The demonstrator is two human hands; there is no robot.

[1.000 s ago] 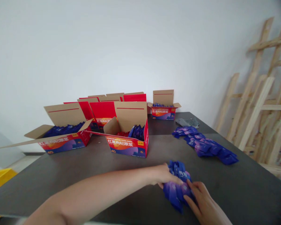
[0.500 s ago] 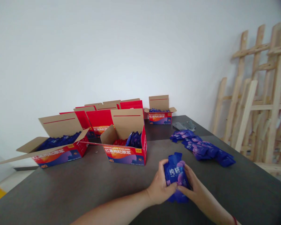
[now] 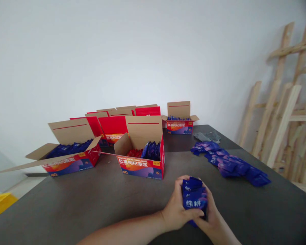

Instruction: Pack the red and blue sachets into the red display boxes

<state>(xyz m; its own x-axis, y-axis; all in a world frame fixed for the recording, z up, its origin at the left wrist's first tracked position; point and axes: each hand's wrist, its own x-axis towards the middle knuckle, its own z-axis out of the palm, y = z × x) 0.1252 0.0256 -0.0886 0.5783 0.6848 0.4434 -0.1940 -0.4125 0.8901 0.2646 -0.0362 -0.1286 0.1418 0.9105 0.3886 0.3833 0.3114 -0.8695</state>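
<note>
Between my two hands is a small stack of blue sachets with white lettering, held above the dark table near its front. My left hand grips the left side of the stack, its thumb across the front. Around the right side close the fingers of my right hand, its thumb low on the stack. Ahead and to the left stands an open red and blue carton with red sachets and several blue sachets inside. More blue sachets lie in an overlapping row to the right.
Another open carton filled with blue sachets stands at the left, and one at the back. Several red cartons stand behind. A grey cloth lies near the right edge. Wooden frames lean against the wall; a yellow bin is at lower left.
The stack of sachets has tipped, so the top edges of several now show in a staggered row. Both hands have closed further around it. The view has shifted slightly left.
</note>
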